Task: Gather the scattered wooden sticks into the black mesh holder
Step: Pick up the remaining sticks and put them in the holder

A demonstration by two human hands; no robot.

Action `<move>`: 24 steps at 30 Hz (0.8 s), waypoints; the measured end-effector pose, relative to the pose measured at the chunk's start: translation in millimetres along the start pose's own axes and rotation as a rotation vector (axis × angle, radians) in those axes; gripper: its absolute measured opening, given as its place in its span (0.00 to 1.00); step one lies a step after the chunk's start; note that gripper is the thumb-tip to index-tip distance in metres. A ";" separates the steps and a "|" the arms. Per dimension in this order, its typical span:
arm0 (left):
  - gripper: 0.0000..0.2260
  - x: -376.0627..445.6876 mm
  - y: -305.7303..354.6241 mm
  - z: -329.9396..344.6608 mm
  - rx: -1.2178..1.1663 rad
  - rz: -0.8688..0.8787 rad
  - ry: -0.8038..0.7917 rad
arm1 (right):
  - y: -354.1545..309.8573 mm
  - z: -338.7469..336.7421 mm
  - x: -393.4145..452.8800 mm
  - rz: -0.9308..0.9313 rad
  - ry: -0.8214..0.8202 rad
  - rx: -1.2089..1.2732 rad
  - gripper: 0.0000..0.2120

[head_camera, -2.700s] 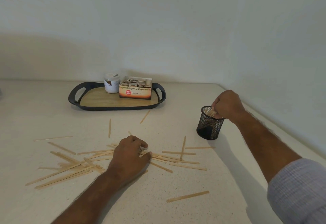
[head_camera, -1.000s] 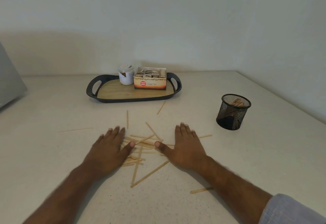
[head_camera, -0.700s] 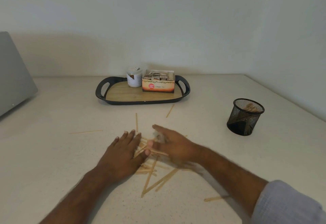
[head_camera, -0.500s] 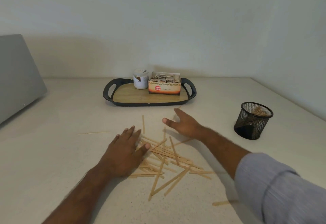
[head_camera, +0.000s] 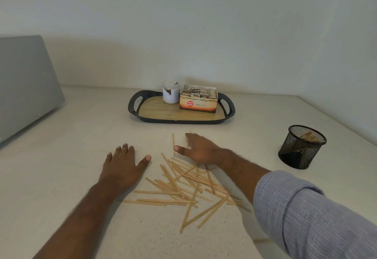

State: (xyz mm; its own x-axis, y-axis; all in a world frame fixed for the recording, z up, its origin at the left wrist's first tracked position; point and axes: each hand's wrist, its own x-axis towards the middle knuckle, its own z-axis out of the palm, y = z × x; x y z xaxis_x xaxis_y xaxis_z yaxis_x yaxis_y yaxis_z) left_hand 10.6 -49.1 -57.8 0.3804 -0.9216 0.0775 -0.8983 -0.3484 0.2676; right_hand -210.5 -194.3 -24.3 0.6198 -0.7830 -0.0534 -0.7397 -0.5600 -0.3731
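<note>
A loose pile of several thin wooden sticks [head_camera: 183, 185] lies on the pale counter in front of me. My left hand [head_camera: 123, 166] lies flat on the counter just left of the pile, fingers spread. My right hand [head_camera: 199, 149] hovers flat at the pile's far edge, fingers straight, beside a lone stick [head_camera: 173, 143] that points away from me. Neither hand holds anything. The black mesh holder [head_camera: 302, 146] stands upright at the right with some sticks inside it.
A black tray [head_camera: 134, 103] with a wooden base sits at the back, carrying a white jar [head_camera: 171, 92] and a tea box [head_camera: 198, 100]. A grey slab-like object [head_camera: 24, 81] leans at the far left. One thin stick [head_camera: 104, 151] lies beyond my left hand.
My right hand left the holder, both hands swept the sticks into a pile, then my right hand reached toward the far sticks. My left hand has shifted left off the pile.
</note>
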 end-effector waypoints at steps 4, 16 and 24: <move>0.33 -5.0 14.4 -1.8 -0.137 0.112 -0.081 | -27.9 3.9 -10.8 -0.181 -0.077 -0.038 0.44; 0.35 -47.8 79.3 -8.0 -0.442 0.432 -0.332 | -8.8 -26.1 -89.5 -0.371 -0.092 -0.081 0.19; 0.50 -60.3 93.0 -8.5 -0.111 0.584 -0.423 | 33.8 -35.5 -135.6 -0.215 -0.068 0.028 0.30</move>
State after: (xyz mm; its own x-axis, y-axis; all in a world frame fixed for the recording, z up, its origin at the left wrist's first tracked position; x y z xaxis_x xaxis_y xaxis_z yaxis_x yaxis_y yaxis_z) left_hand -94.1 -24.5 -29.4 -0.2916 -0.9471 -0.1340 -0.8927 0.2192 0.3938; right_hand -328.9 -116.7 3.2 0.7793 -0.6259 -0.0318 -0.5817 -0.7036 -0.4082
